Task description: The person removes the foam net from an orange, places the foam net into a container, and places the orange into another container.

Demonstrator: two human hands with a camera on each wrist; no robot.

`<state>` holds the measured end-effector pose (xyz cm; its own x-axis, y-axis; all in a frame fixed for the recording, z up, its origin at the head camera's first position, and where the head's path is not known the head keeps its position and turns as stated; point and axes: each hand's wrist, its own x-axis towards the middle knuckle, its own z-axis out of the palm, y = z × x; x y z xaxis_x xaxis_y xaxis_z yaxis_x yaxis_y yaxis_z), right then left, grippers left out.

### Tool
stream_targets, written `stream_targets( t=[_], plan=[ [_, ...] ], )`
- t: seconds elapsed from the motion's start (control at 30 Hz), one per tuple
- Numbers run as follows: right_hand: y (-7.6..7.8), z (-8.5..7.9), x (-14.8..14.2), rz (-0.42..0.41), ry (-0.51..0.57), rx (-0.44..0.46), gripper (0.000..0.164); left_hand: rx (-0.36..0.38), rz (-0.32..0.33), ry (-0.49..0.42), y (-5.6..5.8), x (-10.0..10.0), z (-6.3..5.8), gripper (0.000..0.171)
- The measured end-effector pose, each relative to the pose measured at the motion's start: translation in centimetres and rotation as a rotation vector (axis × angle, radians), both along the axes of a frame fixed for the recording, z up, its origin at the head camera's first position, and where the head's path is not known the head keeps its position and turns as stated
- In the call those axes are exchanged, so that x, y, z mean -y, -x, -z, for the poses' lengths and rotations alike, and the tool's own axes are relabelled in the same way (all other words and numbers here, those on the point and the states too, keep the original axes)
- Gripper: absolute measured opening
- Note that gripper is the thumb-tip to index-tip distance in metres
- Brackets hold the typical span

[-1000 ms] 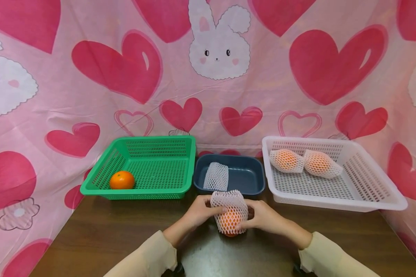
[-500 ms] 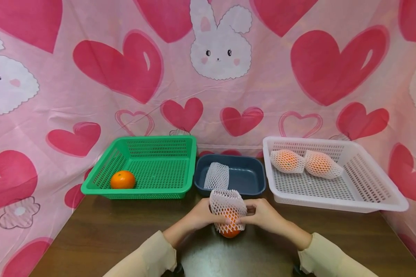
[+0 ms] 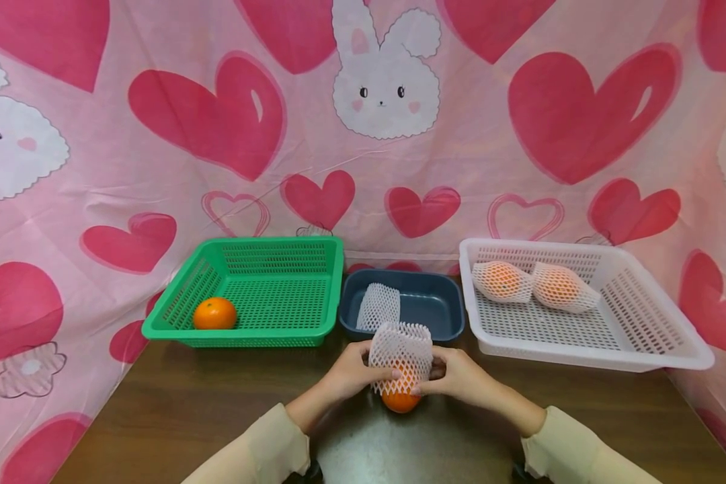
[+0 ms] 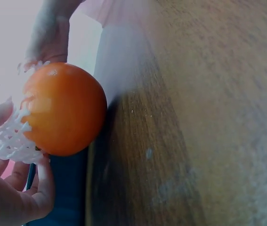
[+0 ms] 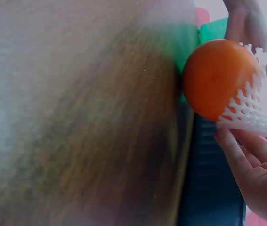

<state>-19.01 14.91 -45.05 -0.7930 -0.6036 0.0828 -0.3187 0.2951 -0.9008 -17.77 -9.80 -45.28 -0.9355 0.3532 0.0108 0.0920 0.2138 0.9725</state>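
Observation:
Low over the middle of the table, both hands hold a white foam fruit net (image 3: 401,341) around an orange (image 3: 400,402). The net covers the upper part, and the bare underside of the fruit sticks out below. My left hand (image 3: 349,371) grips the net from the left, thumb across its front. From the other side my right hand (image 3: 462,378) pinches it, thumb near the lower edge. In the left wrist view the orange (image 4: 67,109) bulges out of the net's mouth. Ragged net edges (image 5: 244,110) cross the fruit in the right wrist view.
At the left, a green basket (image 3: 242,334) holds one bare orange (image 3: 214,314). A dark blue tray (image 3: 432,316) behind the hands contains a flat foam net (image 3: 378,308). Two netted oranges (image 3: 501,281) lie in the white basket (image 3: 587,349) at right. A pink curtain (image 3: 363,161) hangs behind.
The net has shifted upward relative to the orange, so more of the fruit's underside shows than a second ago. Both hands stay at about the same place.

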Motion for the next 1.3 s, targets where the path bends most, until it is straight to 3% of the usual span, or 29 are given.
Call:
stream_targets(
  t=[0.13, 0.37, 0.63, 1.03, 1.3],
  plan=[
    [0.0, 0.1, -0.1, 0.015, 0.004, 0.004, 0.046, 0.019, 0.007, -0.004, 0.0, 0.0, 0.1, 0.043],
    [0.3, 0.2, 0.0, 0.092, 0.006, -0.075, 0.035, 0.054, 0.118, 0.023, -0.1, -0.1, 0.5, 0.070],
    [0.5, -0.3, 0.4, 0.104, 0.022, -0.035, 0.035, 0.061, 0.242, -0.042, 0.0, -0.6, 0.8, 0.080],
    [1.6, -1.6, 0.9, 0.187, 0.006, -0.007, 0.037, 0.073, 0.168, 0.077, -0.2, -0.4, 0.6, 0.075],
    [3.0, -1.8, 1.4, 0.210, 0.121, 0.050, 0.047, 0.102, 0.154, 0.148, -0.2, -0.4, 0.5, 0.063]
  ],
)
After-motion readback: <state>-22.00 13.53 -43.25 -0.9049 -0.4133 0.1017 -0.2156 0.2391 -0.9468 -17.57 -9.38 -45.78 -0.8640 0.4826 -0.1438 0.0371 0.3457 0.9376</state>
